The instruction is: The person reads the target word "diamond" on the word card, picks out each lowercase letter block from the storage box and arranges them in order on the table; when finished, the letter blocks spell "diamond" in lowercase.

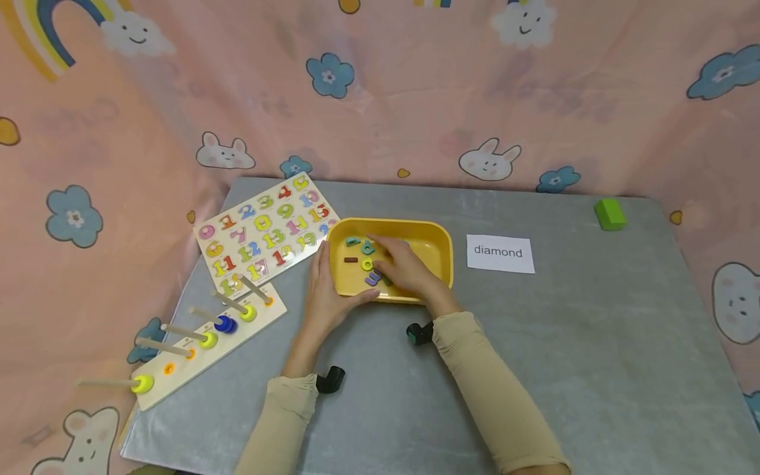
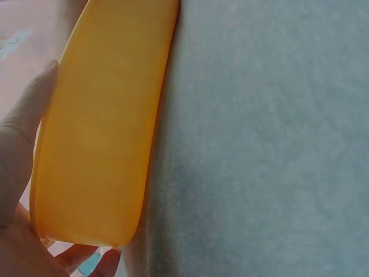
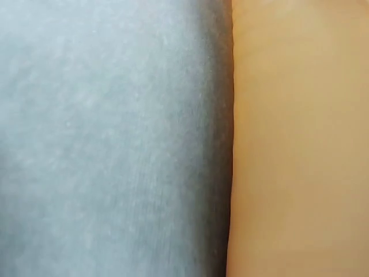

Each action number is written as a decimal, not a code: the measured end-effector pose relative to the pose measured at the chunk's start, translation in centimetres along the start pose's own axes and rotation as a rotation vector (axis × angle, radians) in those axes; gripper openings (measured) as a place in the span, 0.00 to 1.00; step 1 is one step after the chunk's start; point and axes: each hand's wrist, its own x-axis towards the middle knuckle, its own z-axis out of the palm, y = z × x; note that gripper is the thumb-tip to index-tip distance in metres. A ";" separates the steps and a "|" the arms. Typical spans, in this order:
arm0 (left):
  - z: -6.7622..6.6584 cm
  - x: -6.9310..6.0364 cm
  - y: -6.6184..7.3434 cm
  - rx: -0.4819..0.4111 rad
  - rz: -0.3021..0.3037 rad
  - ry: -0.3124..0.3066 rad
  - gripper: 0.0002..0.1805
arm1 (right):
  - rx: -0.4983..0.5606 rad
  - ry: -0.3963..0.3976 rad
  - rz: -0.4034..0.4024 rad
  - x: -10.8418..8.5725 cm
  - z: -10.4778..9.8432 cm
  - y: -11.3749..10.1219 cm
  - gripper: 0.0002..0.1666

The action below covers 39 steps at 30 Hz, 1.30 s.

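Left hand (image 1: 328, 295) and right hand (image 1: 408, 265) at the yellow tray (image 1: 438, 254)
The left hand grips the tray's near left corner, thumb along the near wall; the right reaches inside, fingers among small coloured pieces (image 1: 351, 260), whether pinching one I cannot tell; a number board (image 1: 273, 227) lies far left, a peg board (image 1: 228, 337) near left, a "diamond" card (image 1: 501, 264) just right of the tray, a green block (image 1: 609, 215) far right

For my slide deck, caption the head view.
Left hand holds a yellow tray; right hand reaches among small colorful pieces inside.
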 end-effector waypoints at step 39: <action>0.1 0.0 0.2 -0.022 -0.019 0.003 0.78 | -0.087 0.231 -0.071 -4.5 -3.0 -1.5 0.21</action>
